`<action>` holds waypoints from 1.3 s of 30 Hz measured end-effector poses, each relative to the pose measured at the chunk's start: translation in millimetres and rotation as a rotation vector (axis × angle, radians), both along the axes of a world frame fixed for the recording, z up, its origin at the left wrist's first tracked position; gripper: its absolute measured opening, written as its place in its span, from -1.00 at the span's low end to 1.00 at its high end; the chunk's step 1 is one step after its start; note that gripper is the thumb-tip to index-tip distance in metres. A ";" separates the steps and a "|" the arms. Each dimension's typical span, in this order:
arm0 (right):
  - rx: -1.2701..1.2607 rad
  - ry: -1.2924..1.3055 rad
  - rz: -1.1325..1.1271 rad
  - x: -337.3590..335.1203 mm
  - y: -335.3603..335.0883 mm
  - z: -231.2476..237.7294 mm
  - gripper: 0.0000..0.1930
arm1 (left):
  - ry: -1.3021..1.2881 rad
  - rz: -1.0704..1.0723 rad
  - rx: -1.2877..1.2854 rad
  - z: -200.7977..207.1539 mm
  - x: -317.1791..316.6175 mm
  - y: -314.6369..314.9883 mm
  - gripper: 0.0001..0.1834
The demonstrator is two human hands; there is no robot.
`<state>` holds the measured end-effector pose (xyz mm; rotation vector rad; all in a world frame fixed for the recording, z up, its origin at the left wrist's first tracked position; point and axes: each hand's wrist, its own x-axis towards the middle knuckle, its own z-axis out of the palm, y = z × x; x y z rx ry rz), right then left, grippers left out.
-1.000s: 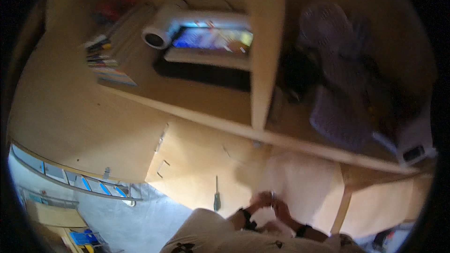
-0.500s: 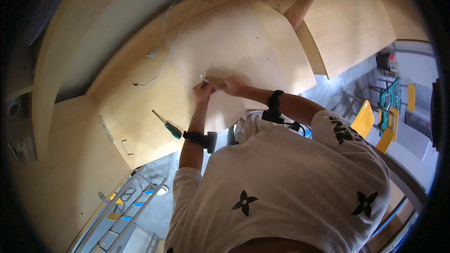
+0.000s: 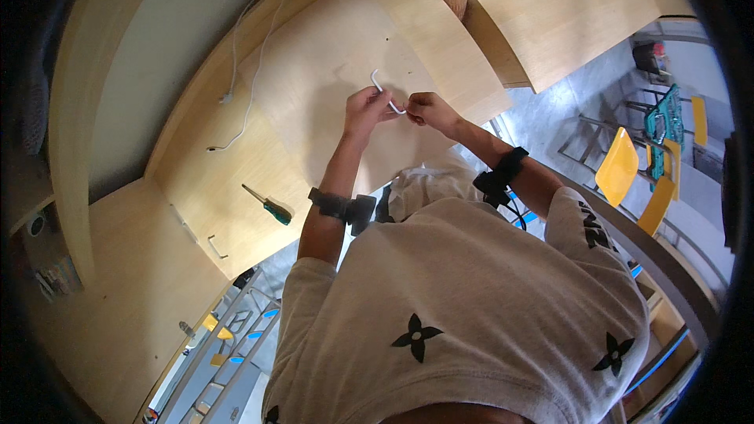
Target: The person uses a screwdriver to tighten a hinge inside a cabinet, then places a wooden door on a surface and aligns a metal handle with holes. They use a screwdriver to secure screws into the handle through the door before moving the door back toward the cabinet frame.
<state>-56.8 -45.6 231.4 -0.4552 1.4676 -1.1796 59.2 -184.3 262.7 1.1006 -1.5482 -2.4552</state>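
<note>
Pinches the white bent handle (image 3: pixel 377 84) mid-bar with the left hand (image 3: pixel 364 110), probably to leave its ends exposed, and with the right hand (image 3: pixel 433 112) bunches fingertips together at the near right end (cannot tell whether gripping), above the desktop (image 3: pixel 314 63).

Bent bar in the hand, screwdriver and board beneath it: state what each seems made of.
Bent bar: probably smooth metal, being thin and evenly rounded; its white look could be coating or plastic.
Screwdriver: likely a steel shaft, thin and straight, with a glossy green plastic handle.
Board: wood or wood-look laminate, judging by its tan face.
</note>
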 end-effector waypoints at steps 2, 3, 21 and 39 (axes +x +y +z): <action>0.009 -0.186 -0.037 -6.5 4.5 -6.0 -0.71 | -0.031 -0.020 -0.028 0.1 -10.3 -2.4 -0.81; 0.007 -0.199 -0.031 -8.6 10.1 -8.5 -0.71 | -0.052 -0.040 -0.053 0.4 -12.4 -2.3 -0.80; 0.211 -0.058 0.268 -55.6 3.8 1.9 -0.75 | -0.126 0.060 -0.045 4.2 -34.9 13.0 -0.83; -0.072 -0.692 -0.117 -86.7 28.1 -43.7 -0.84 | -0.379 0.614 -0.421 -33.0 113.2 -32.6 -0.80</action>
